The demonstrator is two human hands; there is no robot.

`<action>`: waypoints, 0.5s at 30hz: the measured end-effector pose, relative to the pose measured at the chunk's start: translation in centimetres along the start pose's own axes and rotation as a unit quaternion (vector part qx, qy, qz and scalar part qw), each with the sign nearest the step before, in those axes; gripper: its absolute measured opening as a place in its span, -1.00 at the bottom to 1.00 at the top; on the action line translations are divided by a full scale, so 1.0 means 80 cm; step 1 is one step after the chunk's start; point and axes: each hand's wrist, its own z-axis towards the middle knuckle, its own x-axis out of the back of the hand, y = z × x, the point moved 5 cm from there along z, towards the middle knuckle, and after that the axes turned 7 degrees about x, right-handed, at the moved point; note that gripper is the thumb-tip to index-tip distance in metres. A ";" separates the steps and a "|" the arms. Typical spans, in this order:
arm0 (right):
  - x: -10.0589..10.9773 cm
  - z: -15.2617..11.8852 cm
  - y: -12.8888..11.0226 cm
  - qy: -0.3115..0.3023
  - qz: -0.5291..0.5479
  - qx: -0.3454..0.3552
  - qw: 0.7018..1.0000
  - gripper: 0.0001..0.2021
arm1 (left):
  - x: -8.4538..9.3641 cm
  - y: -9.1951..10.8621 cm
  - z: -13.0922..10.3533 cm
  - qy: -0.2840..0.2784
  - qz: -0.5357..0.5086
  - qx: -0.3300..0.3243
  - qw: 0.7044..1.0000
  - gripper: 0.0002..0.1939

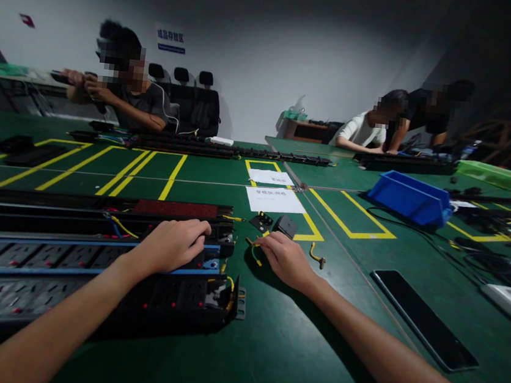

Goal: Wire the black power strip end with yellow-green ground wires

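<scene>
The left hand [174,245] pressed flat on the power strip [91,259]; the right hand [285,259] pinched a yellow wire [255,254] beside it, best kept steady.

table [292,355] green, yellow lines | bin [409,198] blue | power strips [91,259] black, blue-edged

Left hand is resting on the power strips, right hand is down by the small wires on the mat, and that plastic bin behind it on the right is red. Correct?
Not quite. The head view shows the plastic bin is blue, not red. The rest holds: the left hand rests on the power strips, and the right hand is by the small wires on the mat.
</scene>
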 end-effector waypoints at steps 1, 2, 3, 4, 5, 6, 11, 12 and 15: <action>0.000 0.000 0.000 0.001 0.000 0.000 1.000 -0.76 | 0.000 0.000 0.000 -0.001 -0.001 0.001 1.000 -0.74; 0.000 0.000 0.000 0.002 0.001 0.000 1.000 -0.76 | 0.000 0.000 0.000 -0.001 -0.003 0.001 1.000 -0.74; 0.000 0.000 0.000 0.002 0.001 0.000 1.000 -0.76 | -0.001 -0.001 0.000 0.000 -0.006 0.001 1.000 -0.75; 0.000 0.000 -0.001 0.002 0.001 0.000 1.000 -0.76 | -0.001 -0.001 -0.001 0.000 -0.008 0.000 1.000 -0.75; 0.000 0.000 -0.001 0.002 0.001 -0.001 1.000 -0.76 | -0.002 -0.001 -0.001 0.002 -0.011 -0.001 1.000 -0.75; 0.000 0.001 0.000 0.003 0.000 -0.002 1.000 -0.77 | -0.002 -0.002 -0.001 0.004 -0.013 -0.002 1.000 -0.74; -0.001 0.001 0.000 0.004 -0.010 -0.001 1.000 -0.77 | -0.002 -0.002 -0.001 0.011 -0.021 -0.007 1.000 -0.74; -0.001 0.001 0.000 0.005 -0.011 -0.002 1.000 -0.77 | -0.002 -0.002 -0.001 0.011 -0.022 -0.008 1.000 -0.74; -0.001 0.000 0.001 0.005 -0.013 -0.005 1.000 -0.78 | -0.002 -0.003 -0.001 0.010 -0.022 -0.007 1.000 -0.74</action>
